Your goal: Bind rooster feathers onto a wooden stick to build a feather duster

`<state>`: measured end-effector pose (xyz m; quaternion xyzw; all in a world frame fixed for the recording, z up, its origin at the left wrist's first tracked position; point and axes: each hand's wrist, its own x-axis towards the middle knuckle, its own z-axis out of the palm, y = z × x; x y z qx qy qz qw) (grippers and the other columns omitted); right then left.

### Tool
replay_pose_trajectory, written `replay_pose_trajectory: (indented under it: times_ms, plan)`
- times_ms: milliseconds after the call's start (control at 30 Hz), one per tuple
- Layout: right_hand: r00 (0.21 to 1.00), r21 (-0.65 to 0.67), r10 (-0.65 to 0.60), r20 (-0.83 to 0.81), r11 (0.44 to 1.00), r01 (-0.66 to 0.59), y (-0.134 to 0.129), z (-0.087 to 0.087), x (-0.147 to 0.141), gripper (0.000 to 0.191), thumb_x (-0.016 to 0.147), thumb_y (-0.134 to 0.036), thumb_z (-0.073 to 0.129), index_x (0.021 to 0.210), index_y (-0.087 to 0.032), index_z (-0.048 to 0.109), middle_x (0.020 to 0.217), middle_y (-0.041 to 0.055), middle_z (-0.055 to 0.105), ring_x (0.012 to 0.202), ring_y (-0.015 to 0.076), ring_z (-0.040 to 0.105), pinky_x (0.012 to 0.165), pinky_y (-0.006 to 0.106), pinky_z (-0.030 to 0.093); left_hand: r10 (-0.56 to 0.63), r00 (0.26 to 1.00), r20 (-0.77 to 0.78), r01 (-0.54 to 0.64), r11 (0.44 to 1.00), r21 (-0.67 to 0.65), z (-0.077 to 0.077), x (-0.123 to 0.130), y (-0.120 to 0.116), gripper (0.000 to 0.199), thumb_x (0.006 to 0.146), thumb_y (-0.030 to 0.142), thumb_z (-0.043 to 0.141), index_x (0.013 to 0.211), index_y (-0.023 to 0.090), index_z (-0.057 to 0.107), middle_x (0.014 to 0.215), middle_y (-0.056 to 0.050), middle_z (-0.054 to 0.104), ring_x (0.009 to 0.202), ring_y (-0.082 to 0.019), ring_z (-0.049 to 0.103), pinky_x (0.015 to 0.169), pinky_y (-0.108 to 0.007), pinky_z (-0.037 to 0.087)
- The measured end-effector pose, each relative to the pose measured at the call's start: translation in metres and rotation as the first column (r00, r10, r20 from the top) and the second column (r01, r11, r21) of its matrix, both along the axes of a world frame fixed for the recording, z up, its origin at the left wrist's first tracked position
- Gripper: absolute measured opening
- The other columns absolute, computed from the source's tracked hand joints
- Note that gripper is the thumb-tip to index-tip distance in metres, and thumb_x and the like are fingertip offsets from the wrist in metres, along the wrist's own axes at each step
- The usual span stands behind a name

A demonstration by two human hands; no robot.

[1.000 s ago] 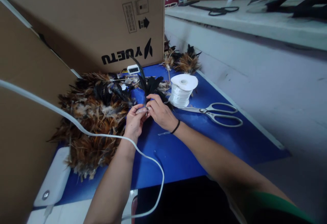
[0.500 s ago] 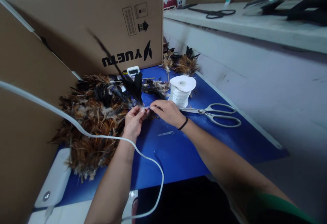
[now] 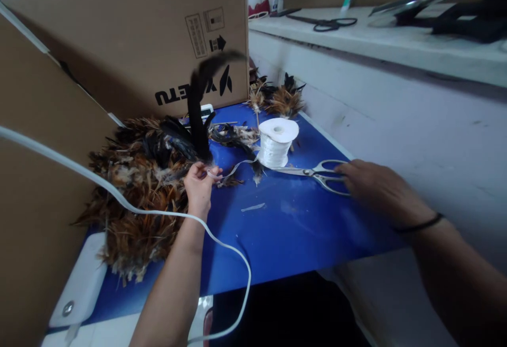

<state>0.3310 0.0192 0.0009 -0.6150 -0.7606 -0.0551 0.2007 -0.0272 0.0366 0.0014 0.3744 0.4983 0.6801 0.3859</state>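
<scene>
Pinched in my left hand [image 3: 201, 186] are long black feathers [image 3: 196, 120], standing upright, with a white ribbon at the fingertips. That ribbon runs right to a white spool [image 3: 278, 143] standing on the blue table. Silver scissors [image 3: 310, 172] lie just right of the spool, blades pointing left. My right hand [image 3: 372, 186], slightly blurred, is at the scissors' handles with its fingers touching them; whether they grip is hidden. A large pile of brown and black feathers [image 3: 138, 194] lies left of my left hand.
A cardboard box [image 3: 119, 35] stands behind the feathers. A white cable [image 3: 216, 236] crosses in front of my left forearm. A white device [image 3: 81, 278] sits at the left edge. Black scissors [image 3: 332, 24] rest on the ledge [image 3: 380, 46]. More feathers [image 3: 283, 99] are at the back.
My right hand has left my left hand and moved right to the scissors' handles. The black feathers now stand more upright, and the ribbon to the spool has come into view.
</scene>
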Motion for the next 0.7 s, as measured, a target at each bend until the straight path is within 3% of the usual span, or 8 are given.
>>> replay_pose_trajectory:
  times_ms: [100, 267, 367, 467, 633, 700]
  plan:
    - [0.993, -0.243, -0.040, 0.110, 0.968, 0.065, -0.001, -0.019, 0.040, 0.023, 0.065, -0.006, 0.058, 0.082, -0.020, 0.066, 0.075, 0.0166, 0.063, 0.058, 0.0179, 0.057, 0.056, 0.035, 0.037, 0.027, 0.996, -0.083, -0.024, 0.999, 0.038, 0.000, -0.004, 0.001, 0.030, 0.058, 0.027, 0.075, 0.076, 0.015, 0.055, 0.072, -0.002, 0.065, 0.066, -0.016, 0.066, 0.059, -0.027, 0.053]
    - [0.994, -0.276, 0.058, -0.096, 0.958, -0.082, 0.000, -0.029, 0.058, 0.048, 0.058, 0.001, 0.051, 0.097, -0.021, 0.068, 0.096, 0.0196, 0.063, 0.086, 0.0212, 0.063, 0.072, 0.038, 0.041, -0.001, 0.994, -0.106, 0.004, 0.999, 0.032, -0.004, -0.009, 0.002, 0.025, 0.060, 0.029, 0.074, 0.074, 0.013, 0.060, 0.069, -0.003, 0.066, 0.065, -0.015, 0.065, 0.065, -0.028, 0.054]
    - [0.984, -0.189, 0.139, -0.109, 0.969, -0.158, -0.001, -0.026, 0.057, 0.052, 0.057, 0.001, 0.050, 0.103, -0.019, 0.066, 0.102, 0.0206, 0.061, 0.094, 0.0221, 0.062, 0.077, 0.037, 0.042, -0.014, 0.994, -0.110, 0.018, 0.999, 0.031, -0.005, -0.010, 0.003, 0.026, 0.059, 0.028, 0.074, 0.076, 0.013, 0.061, 0.071, -0.003, 0.066, 0.066, -0.014, 0.065, 0.066, -0.028, 0.055]
    - [0.984, -0.110, 0.179, -0.014, 0.978, -0.179, 0.004, -0.022, 0.055, 0.043, 0.063, -0.008, 0.058, 0.105, -0.013, 0.064, 0.105, 0.0211, 0.060, 0.100, 0.0232, 0.058, 0.085, 0.035, 0.042, -0.027, 0.991, -0.128, 0.030, 0.999, 0.027, -0.004, -0.011, 0.002, 0.026, 0.058, 0.028, 0.075, 0.073, 0.012, 0.061, 0.072, -0.003, 0.066, 0.068, -0.015, 0.066, 0.068, -0.030, 0.055]
    - [0.962, -0.329, 0.198, 0.186, 0.935, -0.129, 0.018, -0.006, 0.047, 0.042, 0.077, -0.022, 0.053, 0.118, -0.012, 0.055, 0.114, 0.0161, 0.060, 0.103, 0.0242, 0.057, 0.089, 0.035, 0.043, -0.043, 0.990, -0.131, 0.041, 0.999, -0.019, -0.002, -0.011, 0.002, 0.029, 0.053, 0.023, 0.077, 0.075, 0.012, 0.061, 0.070, -0.002, 0.066, 0.066, -0.014, 0.065, 0.069, -0.029, 0.055]
    - [0.932, -0.340, 0.207, 0.298, 0.935, -0.099, 0.020, 0.005, 0.040, 0.042, 0.078, -0.022, 0.052, 0.120, -0.014, 0.053, 0.113, 0.0149, 0.060, 0.103, 0.0261, 0.057, 0.086, 0.037, 0.043, -0.040, 0.992, -0.120, 0.038, 0.999, -0.016, -0.003, -0.012, 0.003, 0.031, 0.051, 0.021, 0.077, 0.076, 0.012, 0.061, 0.071, -0.002, 0.066, 0.067, -0.015, 0.066, 0.070, -0.030, 0.055]
